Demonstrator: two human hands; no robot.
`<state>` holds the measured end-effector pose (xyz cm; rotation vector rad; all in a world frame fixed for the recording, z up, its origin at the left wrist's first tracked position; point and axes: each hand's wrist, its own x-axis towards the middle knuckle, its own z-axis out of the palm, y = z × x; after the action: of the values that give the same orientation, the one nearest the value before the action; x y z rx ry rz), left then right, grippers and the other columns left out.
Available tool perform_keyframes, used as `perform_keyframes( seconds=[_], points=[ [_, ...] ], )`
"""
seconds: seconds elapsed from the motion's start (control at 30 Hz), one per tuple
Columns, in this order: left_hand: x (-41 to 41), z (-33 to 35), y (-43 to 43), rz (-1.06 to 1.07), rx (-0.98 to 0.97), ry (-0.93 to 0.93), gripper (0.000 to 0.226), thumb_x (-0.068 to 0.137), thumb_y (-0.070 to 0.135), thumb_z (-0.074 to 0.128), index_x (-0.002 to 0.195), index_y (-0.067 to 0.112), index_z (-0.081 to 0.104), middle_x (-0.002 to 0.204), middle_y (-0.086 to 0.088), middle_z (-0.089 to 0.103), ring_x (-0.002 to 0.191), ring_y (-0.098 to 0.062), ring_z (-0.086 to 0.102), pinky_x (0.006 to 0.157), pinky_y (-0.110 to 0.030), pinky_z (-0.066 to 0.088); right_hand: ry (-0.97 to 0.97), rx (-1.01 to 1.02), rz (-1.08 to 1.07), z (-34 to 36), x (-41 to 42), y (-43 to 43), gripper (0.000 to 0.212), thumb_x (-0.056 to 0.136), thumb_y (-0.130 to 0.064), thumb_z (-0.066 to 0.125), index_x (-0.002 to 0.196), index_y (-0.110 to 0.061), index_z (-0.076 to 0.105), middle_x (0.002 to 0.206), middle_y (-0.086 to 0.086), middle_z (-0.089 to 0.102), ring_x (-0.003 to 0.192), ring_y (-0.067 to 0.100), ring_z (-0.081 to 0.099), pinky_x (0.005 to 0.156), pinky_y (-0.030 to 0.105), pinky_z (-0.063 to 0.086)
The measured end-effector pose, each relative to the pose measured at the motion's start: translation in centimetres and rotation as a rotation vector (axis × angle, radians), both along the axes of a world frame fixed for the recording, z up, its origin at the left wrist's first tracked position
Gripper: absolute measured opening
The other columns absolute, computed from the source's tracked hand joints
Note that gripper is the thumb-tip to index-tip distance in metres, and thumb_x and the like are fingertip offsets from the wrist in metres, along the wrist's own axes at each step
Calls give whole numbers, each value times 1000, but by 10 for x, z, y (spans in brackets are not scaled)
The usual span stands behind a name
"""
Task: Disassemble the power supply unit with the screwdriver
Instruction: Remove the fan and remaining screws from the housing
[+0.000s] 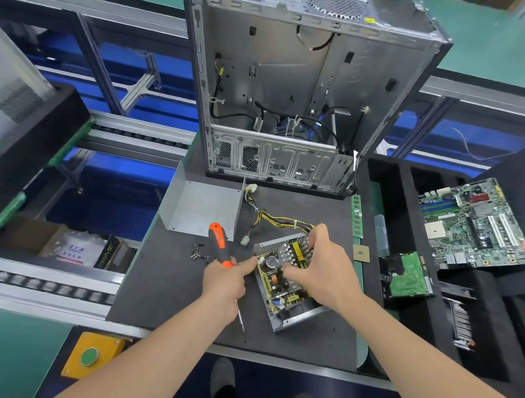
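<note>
The opened power supply unit lies on the dark mat, its circuit board exposed inside the grey metal tray. My right hand grips the board from above, fingers over its far and near edges. My left hand holds the orange-and-grey screwdriver, handle pointing away and shaft toward me, while its fingertips touch the board's left edge. Yellow-and-black cables run from the unit's far side. The removed grey cover lies behind, with several loose screws beside it.
An empty computer case stands upright at the mat's far edge. Foam compartments on the right hold a motherboard, a hard drive and a heatsink. A RAM stick lies at the mat's right edge. A yellow button box sits near left.
</note>
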<state>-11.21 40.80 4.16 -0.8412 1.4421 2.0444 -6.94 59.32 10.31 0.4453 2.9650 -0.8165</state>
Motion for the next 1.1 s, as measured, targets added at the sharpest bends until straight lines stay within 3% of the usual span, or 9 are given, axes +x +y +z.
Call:
perform_keyframes(
  seconds=[0.2, 0.37, 0.57, 0.67, 0.77, 0.83, 1.1],
  points=[
    [1, -1, 2, -8, 11, 4, 47, 92, 3, 79, 76, 23, 39, 49, 9, 31, 34, -6, 21, 33, -19, 20, 5, 3, 12, 0, 0, 1, 61, 64, -61, 72, 90, -30, 26, 62, -6, 49, 48, 9, 40, 44, 26, 28],
    [2, -3, 10, 28, -48, 37, 44, 92, -2, 75, 78, 22, 41, 58, 5, 39, 42, -9, 26, 35, -19, 24, -9, 19, 37, 0, 1, 0, 61, 67, -58, 75, 90, -31, 26, 63, -9, 48, 49, 7, 40, 45, 24, 27],
    [1, -4, 12, 6, -156, 65, 34, 94, 2, 75, 85, 19, 47, 72, 0, 53, 57, -15, 37, 49, -27, 31, -10, 23, 22, 0, 2, 0, 61, 67, -56, 75, 91, -30, 25, 67, -10, 50, 53, 7, 43, 46, 27, 29],
    [1, -3, 11, 9, -112, 42, 36, 96, -1, 71, 83, 20, 44, 70, 2, 56, 52, -13, 35, 47, -26, 29, -2, 14, 25, 0, 3, 0, 61, 68, -55, 76, 92, -31, 26, 70, -11, 48, 55, 7, 42, 47, 26, 28],
    [3, -3, 9, -3, -40, 18, 42, 95, -3, 68, 79, 21, 38, 51, 6, 38, 39, -10, 23, 37, -24, 21, 9, 0, 23, 0, 3, 1, 60, 69, -54, 77, 92, -30, 26, 69, -10, 47, 53, 7, 39, 47, 26, 28],
    [3, -3, 8, -29, -57, 36, 43, 93, -2, 69, 77, 22, 37, 51, 5, 28, 40, -11, 19, 39, -25, 18, 11, -5, 20, 0, 3, 1, 60, 69, -55, 76, 92, -31, 27, 68, -9, 47, 53, 8, 39, 47, 26, 28],
    [6, -1, 2, -69, -112, 107, 41, 89, 4, 76, 79, 21, 40, 56, 4, 33, 41, -11, 25, 42, -26, 24, 8, -39, -23, 2, 3, 0, 59, 67, -58, 75, 91, -30, 29, 70, -5, 54, 55, 13, 43, 49, 32, 39]
  ],
)
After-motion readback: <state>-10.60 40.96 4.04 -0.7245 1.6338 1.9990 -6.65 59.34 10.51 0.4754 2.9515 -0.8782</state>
